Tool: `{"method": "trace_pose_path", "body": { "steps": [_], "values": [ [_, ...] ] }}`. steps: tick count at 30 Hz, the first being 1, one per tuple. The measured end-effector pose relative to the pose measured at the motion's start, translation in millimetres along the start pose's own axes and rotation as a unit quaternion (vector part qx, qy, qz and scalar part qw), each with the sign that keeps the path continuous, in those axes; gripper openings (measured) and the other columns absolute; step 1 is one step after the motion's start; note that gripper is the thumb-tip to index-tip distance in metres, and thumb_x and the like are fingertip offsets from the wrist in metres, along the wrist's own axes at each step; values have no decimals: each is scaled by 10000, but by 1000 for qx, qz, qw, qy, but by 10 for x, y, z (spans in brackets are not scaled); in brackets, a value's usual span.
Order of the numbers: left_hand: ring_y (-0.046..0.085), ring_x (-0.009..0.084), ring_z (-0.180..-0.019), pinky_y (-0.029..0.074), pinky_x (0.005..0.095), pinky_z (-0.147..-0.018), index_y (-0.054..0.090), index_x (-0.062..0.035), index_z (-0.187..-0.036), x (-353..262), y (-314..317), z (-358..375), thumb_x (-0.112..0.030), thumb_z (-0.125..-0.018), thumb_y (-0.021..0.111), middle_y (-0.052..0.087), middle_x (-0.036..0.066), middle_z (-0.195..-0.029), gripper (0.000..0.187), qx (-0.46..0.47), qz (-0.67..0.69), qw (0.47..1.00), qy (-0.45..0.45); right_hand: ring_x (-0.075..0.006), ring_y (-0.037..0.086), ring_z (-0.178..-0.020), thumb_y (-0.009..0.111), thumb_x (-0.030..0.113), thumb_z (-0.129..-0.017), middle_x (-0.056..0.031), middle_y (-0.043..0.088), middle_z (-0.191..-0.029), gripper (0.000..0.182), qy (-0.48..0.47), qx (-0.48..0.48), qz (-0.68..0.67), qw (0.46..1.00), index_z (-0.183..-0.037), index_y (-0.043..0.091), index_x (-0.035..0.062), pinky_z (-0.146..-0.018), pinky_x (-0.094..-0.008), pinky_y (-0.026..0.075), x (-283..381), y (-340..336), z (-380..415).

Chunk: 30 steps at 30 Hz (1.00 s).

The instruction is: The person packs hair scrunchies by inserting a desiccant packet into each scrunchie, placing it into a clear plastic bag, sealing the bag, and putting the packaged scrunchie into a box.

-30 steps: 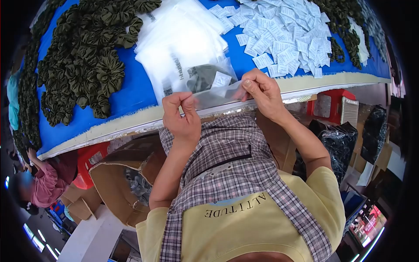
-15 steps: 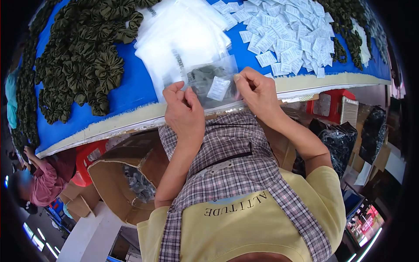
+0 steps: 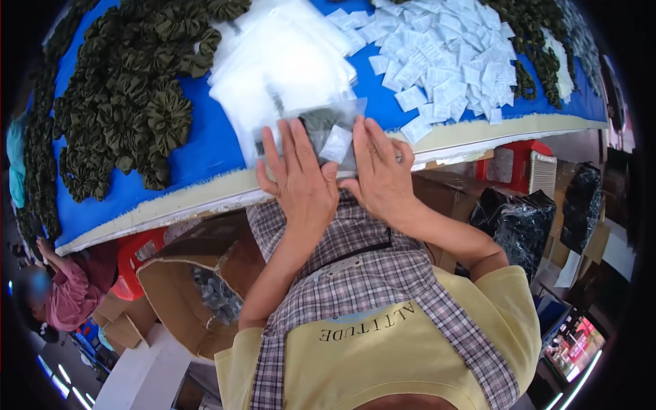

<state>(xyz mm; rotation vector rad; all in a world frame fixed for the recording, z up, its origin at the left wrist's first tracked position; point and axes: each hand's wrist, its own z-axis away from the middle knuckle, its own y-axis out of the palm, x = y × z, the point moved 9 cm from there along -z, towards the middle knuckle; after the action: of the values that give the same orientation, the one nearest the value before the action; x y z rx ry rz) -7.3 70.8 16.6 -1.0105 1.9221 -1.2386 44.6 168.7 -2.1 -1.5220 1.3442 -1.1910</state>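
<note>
A clear plastic bag (image 3: 350, 108) lies at the table's front edge, with a dark green scrunchie (image 3: 320, 121) and a small white printed packet (image 3: 337, 144) showing through it. Flat on the bag's left part rests my left hand (image 3: 301, 174), its fingers spread. My right hand (image 3: 383, 171) presses on the right part, beside the packet, fingers stretched out. Behind the bag is a stack of clear bags (image 3: 280, 61). Dark green scrunchies (image 3: 130, 96) are heaped to the left, and white packets (image 3: 444, 61) are piled to the right.
The blue tabletop (image 3: 212, 137) has a pale front edge. Below it are an open cardboard box (image 3: 171, 294), red stools (image 3: 509, 164) and black wrapped bundles (image 3: 516, 219). Another person (image 3: 72, 290) in a pink top is at the far left. More scrunchies lie at the back right.
Both hands have gone from pinching the bag's sides to lying on it with fingers extended. My right hand has moved left, and the bag sits slightly lower and flatter.
</note>
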Motion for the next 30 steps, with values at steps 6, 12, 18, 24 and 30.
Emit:
{"method": "trace_pose_path", "body": {
  "steps": [6,12,18,24,30],
  "values": [
    [540,332,-1174,364,438,-1059,416,13,-1497,91,-9,-198,-252,-972,635,573,167,-1294,628,-40,437,898,5,-293,449,-1351,461,497,-1017,-157,427,-1590,706,3,7,-5,1000,-1532,400,18,-1007,-463,282,-80,-90,-101],
    [565,260,-1218,454,377,-1064,526,-62,-1449,952,-548,-226,62,-787,631,551,140,-1404,682,-122,556,807,-154,-246,506,-1235,686,205,-904,-57,672,-1306,325,-56,-106,-178,977,-1211,697,98,-949,-423,335,-511,-408,-360],
    [654,369,-1027,505,407,-920,568,-75,-1399,2422,-1609,805,-42,-850,624,658,149,-1247,553,119,89,967,-207,-261,549,-983,684,-1,-839,-75,673,-998,207,-9,-22,-53,998,-1038,676,56,-938,-377,428,-1214,-417,-576],
    [644,344,-1044,504,404,-929,583,-51,-1361,2925,-1519,1277,-41,-893,623,647,167,-1220,470,155,-71,906,-387,-259,533,-939,670,-26,-827,-89,644,-953,194,34,93,-101,990,-1006,636,41,-890,-348,461,-1335,-317,-683],
    [581,300,-1089,490,384,-930,588,-57,-1369,1918,-523,-308,-66,-919,657,614,121,-1245,456,0,80,995,-64,-253,531,-889,661,-32,-829,-91,632,-943,148,29,86,-129,987,-954,619,35,-855,-343,468,-1318,-399,-737]
  ]
}}
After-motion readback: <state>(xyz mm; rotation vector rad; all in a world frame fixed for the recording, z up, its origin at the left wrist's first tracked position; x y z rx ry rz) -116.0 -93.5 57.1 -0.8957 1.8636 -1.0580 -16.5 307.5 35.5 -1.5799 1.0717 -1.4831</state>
